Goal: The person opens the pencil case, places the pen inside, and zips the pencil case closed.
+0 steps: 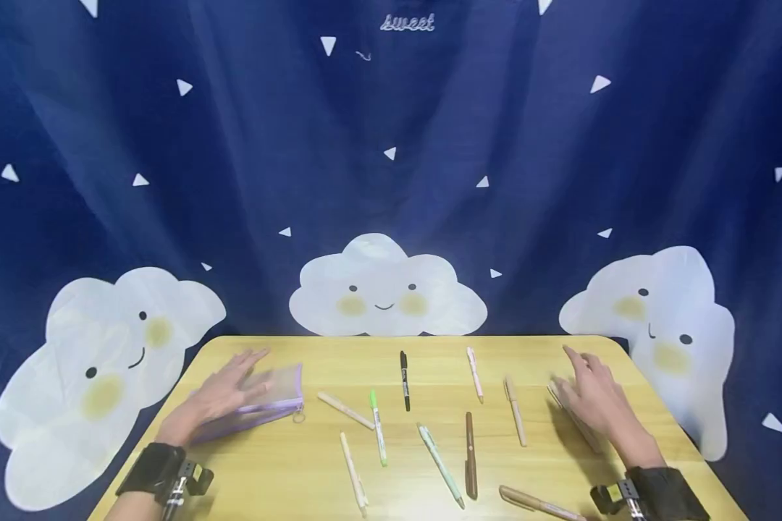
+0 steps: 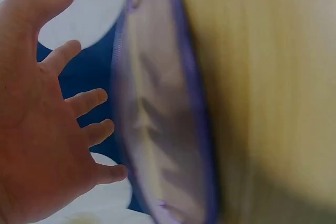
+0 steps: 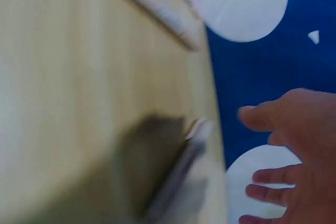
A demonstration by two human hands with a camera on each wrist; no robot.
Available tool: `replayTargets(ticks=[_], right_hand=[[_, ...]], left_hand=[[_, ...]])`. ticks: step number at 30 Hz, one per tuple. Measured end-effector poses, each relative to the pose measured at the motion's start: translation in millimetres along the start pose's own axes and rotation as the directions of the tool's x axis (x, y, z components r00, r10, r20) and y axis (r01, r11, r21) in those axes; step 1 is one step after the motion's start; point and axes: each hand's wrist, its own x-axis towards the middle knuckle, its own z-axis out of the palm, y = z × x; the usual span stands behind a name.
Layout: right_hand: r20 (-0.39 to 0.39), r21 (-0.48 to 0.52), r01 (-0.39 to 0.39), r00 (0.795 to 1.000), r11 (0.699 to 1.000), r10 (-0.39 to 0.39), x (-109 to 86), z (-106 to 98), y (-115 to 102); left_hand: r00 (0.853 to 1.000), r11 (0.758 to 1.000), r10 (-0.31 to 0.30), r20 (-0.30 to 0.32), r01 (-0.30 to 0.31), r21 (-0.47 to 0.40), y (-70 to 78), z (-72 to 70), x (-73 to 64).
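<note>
The purple-edged pouch (image 1: 285,383) is being supported on the left part of the wooden table (image 1: 267,474), and in the head view it is being partly covered by the left hand (image 1: 224,391). Nothing is being gripped there: the fingers are being held spread, and whether the pouch is being touched cannot be told. By the right hand (image 1: 596,398), too, nothing is being grasped; its fingers are being held loosely extended over the outermost pen (image 1: 586,433).

For steady handling, a pinch on the purple border is being judged better than a press on the thin see-through wall, which could crease. For the outermost pen, a grasp across mid-barrel is being favoured, since a push at one tip could spin it.

On its right the pouch is being neighboured by the beige pen (image 1: 346,410), so a sideways sweep is being discouraged; nearer the camera, bare wood is being offered. The right hand is being flanked by the table's right edge and the tan pen (image 1: 515,412). The middle is being crowded by the mint pen (image 1: 440,465) and the brown pen (image 1: 471,456), so lifting over them is being advised.
</note>
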Motion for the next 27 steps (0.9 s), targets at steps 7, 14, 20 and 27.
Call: replayTargets(ticks=[7,14,20,27], right_hand=[[0.123,0.023,-0.064,0.991,0.998,0.06,-22.1,19,25],[0.09,0.019,-0.011,0.996,1.0,0.009,-22.8,32,22],[0.133,0.02,0.018,0.991,1.0,-0.021,-21.9,27,20],[0.169,0.025,-0.007,0.986,1.0,0.003,-23.9,27,19]], left_hand=[[0.987,0.988,0.155,0.048,-0.155,-0.013,-26.7,21.0,-0.1],[0.99,0.997,0.071,0.12,-0.072,0.006,-31.3,22.9,-11.0],[0.963,0.999,-0.048,0.266,0.052,-0.01,-9.0,10.4,-21.0],[0.953,0.994,-0.107,0.283,0.113,-0.006,8.1,6.1,-25.3]])
